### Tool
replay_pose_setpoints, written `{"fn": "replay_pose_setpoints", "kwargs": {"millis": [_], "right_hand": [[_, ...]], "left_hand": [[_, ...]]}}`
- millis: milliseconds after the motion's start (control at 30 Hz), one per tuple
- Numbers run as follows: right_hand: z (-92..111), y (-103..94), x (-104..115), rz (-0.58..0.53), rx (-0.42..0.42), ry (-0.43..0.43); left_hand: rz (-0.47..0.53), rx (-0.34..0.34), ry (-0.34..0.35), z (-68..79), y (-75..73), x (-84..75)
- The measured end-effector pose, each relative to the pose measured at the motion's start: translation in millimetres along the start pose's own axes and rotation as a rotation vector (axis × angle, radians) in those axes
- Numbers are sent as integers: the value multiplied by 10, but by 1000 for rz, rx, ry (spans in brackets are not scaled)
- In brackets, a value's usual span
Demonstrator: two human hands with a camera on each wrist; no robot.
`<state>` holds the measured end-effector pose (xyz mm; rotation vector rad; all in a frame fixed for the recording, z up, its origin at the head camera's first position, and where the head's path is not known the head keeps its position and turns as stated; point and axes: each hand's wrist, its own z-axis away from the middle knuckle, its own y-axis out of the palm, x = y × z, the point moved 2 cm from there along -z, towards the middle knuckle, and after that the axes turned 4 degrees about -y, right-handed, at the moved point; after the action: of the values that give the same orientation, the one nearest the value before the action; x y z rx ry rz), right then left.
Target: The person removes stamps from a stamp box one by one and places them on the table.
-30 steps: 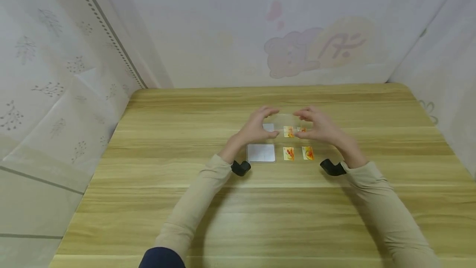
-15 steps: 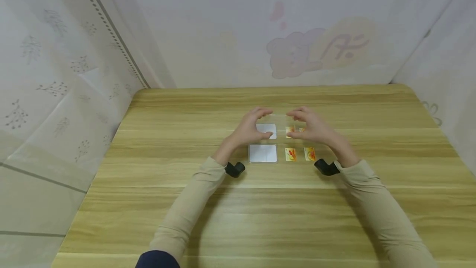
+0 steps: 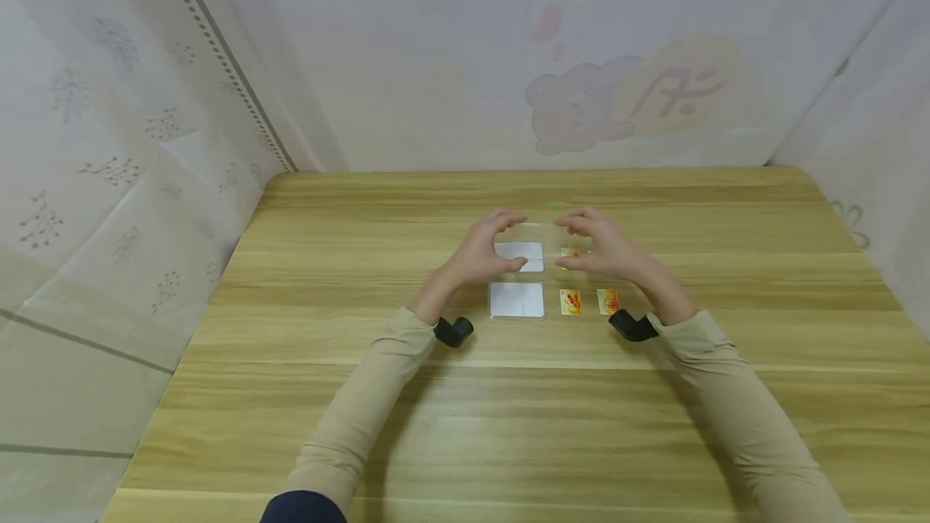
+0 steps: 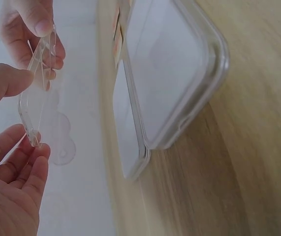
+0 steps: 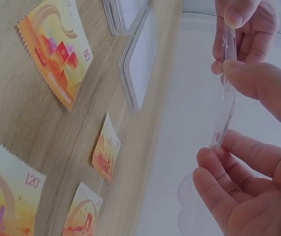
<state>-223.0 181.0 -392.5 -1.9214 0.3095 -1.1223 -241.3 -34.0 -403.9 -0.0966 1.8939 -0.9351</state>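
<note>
My left hand (image 3: 475, 253) and right hand (image 3: 610, 253) hold a thin clear plastic case (image 4: 36, 93) between them above the table. Each hand pinches one end, thumb on the near side and fingers on the far side. Below, a white card in a clear case (image 3: 517, 299) lies nearest me, and a second white-filled case (image 3: 532, 253) lies behind it, partly covered by the left hand. To their right lie several orange-and-yellow postage stamps, among them a front stamp (image 3: 570, 302) marked 80 and one (image 3: 608, 301) marked 120. The right hand partly hides the back stamps (image 5: 107, 150).
The wood-grain table (image 3: 465, 426) reaches back to a pale printed curtain (image 3: 436, 63). Another patterned curtain (image 3: 131, 144) hangs along the left side. Black wrist mounts (image 3: 454, 332) stick out below both wrists.
Both hands have shifted slightly left with the clear case. The back white case shows more now, and the back stamps are more covered by the right hand. The view has also shifted a little.
</note>
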Motion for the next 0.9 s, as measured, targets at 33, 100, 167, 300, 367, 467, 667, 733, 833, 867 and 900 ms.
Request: {"fn": "replay_pose_setpoints", "kwargs": {"millis": [33, 100, 167, 300, 367, 467, 667, 733, 833, 867, 900], "right_hand": [[-6, 7, -5, 3, 2, 1], [-18, 19, -9, 4, 4, 2], [-28, 33, -16, 8, 1, 2], [-50, 59, -13, 5, -3, 1], [-60, 71, -14, 3, -3, 2], [-73, 84, -7, 2, -3, 4], [-96, 111, 6, -2, 12, 17], [-105, 124, 5, -6, 20, 26], [-115, 142, 1, -10, 28, 33], [-118, 149, 0, -11, 30, 35], [-122, 156, -1, -12, 31, 37]], "left_hand": [[2, -2, 1, 4, -4, 4], [2, -4, 5, 14, -12, 12], [-3, -4, 11, 22, -21, 17], [-8, -3, 7, 33, -36, 35], [-7, -3, -3, 38, -43, 44], [-9, -4, -11, 49, -52, 55], [-15, -5, -10, 78, -70, 65], [-16, -6, -11, 87, -73, 72], [-12, -4, -18, 101, -75, 88], [-14, -4, -21, 105, -76, 93], [-14, -3, -25, 109, -77, 98]]}}
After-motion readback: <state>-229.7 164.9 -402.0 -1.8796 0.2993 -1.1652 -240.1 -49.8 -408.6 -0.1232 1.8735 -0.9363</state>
